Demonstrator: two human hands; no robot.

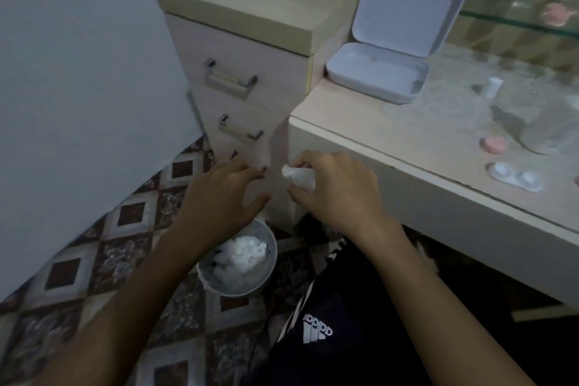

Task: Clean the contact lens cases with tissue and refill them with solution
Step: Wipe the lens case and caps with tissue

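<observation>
- Right grip (336, 194) pinches a crumpled tissue (297, 177) off the front edge of the surface (407, 141).
- Left grip (224, 197) hangs relaxed with fingers spread, holding nothing, at 9 o'clock of the tissue.
- Bin (266, 273) of used tissue sits on the floor at 6 o'clock.
- Clear lens case (517, 177) lies uncapped on the surface at 3 o'clock, with 1 pink cap (493, 143) near it.

Drawer unit (250, 50) by desk (423, 135), patterned floor (109, 244).
</observation>
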